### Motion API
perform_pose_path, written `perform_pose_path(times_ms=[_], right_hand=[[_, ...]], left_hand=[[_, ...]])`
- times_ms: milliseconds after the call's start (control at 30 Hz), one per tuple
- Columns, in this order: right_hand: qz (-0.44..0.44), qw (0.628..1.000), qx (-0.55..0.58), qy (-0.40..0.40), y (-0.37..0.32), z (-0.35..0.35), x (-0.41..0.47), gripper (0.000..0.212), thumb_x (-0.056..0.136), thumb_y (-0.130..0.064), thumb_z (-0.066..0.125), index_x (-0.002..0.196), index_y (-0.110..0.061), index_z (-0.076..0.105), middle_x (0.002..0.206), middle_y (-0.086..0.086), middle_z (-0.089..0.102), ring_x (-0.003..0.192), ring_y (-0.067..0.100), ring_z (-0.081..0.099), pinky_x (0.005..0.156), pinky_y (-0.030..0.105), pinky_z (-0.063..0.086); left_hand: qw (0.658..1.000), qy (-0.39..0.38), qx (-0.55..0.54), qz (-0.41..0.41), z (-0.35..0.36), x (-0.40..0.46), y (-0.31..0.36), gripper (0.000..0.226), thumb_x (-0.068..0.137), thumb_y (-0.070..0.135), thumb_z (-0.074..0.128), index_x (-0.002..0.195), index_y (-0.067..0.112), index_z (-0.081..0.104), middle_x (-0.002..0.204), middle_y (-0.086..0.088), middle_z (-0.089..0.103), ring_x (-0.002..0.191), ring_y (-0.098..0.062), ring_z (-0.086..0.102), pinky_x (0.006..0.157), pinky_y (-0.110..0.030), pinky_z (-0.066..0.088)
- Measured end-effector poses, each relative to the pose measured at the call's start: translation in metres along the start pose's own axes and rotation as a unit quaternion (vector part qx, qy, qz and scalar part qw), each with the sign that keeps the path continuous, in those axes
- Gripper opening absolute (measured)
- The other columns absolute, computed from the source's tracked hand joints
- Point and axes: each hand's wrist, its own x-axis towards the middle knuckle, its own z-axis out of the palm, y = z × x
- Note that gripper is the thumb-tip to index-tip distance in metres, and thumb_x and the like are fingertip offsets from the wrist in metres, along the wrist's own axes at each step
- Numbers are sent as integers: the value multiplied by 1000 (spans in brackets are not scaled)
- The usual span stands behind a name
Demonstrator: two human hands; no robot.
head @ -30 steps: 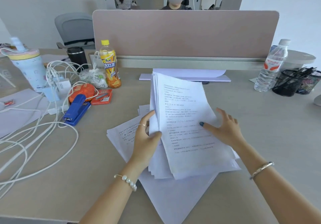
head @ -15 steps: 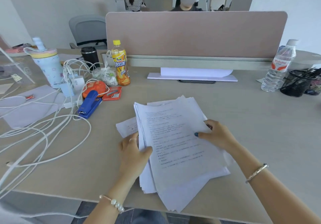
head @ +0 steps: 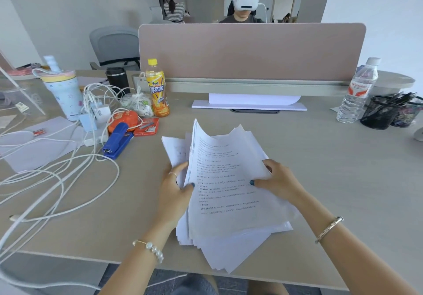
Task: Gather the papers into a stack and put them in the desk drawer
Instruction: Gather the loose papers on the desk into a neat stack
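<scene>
A matte beige desk fronts a pink fabric divider. Mid-desk, the left hand pinches the left edge of a loose, fanned stack of thin printed papers; the right hand grips its right edge, thumb on top.

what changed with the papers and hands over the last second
The papers, upright a second ago then laid flat, are tilting up again on their left edge. The left hand keeps that edge; the right hand, open-palmed before, now pinches the right edge. The sheets remain uneven. The blue stapler, orange bottle and cables stayed put.
</scene>
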Motion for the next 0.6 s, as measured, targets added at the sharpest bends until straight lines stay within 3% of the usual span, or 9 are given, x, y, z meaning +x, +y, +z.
perform_pose_path(times_ms=[133, 233, 333, 400, 467, 533, 600], right_hand=[[3, 1000, 26, 0, 1, -1, 0, 55, 71, -27, 74, 121, -19, 54, 111, 1, 63, 96, 23, 59, 65, 28, 43], [7, 999, 49, 11, 4, -3, 0, 50, 71, -28, 74, 116, -16, 55, 106, 1, 64, 88, 19, 59, 58, 24, 40], [16, 996, 87, 31, 8, -9, 4, 50, 73, -28, 74, 117, -15, 52, 106, 1, 63, 86, 19, 60, 56, 24, 41], [17, 992, 113, 57, 10, -16, 7, 53, 75, -26, 74, 121, -15, 50, 105, 0, 63, 85, 20, 61, 57, 23, 43], [22, 990, 121, 75, 13, -21, 11, 56, 75, -24, 74, 125, -18, 47, 103, -1, 61, 81, 17, 60, 55, 23, 44], [31, 992, 95, 76, 17, -22, 17, 62, 73, -28, 74, 127, -21, 45, 108, 1, 61, 95, 24, 59, 64, 31, 49], [39, 996, 46, 59, 22, -19, 23, 68, 71, -31, 73, 131, -23, 42, 119, 4, 60, 117, 30, 46, 84, 39, 47]], left_hand=[[997, -29, -76, 16, -1, 11, 11, 60, 74, -14, 53, 120, 25, 59, 123, 12, 62, 115, 4, 51, 89, -6, 36], [988, -61, -142, 23, 0, 24, 23, 62, 75, -19, 50, 114, 28, 60, 120, 18, 60, 108, 19, 51, 88, 0, 39], [981, -88, -173, 13, 4, 44, 33, 61, 77, -21, 49, 116, 25, 57, 124, 10, 58, 116, 6, 52, 95, -8, 41], [983, -92, -160, 9, 10, 59, 36, 63, 79, -19, 50, 126, 23, 50, 134, 8, 49, 131, -5, 40, 101, -13, 35], [988, -81, -133, -8, 20, 68, 38, 71, 81, -17, 52, 139, 21, 38, 146, 8, 36, 137, -2, 26, 101, -14, 27], [990, -83, -109, -43, 30, 77, 30, 76, 81, -16, 52, 142, 22, 28, 136, 9, 45, 117, 11, 43, 88, -9, 35], [989, -108, -73, -71, 37, 83, 15, 82, 77, -12, 51, 142, 31, 25, 122, 5, 58, 90, 0, 61, 68, -17, 48]])
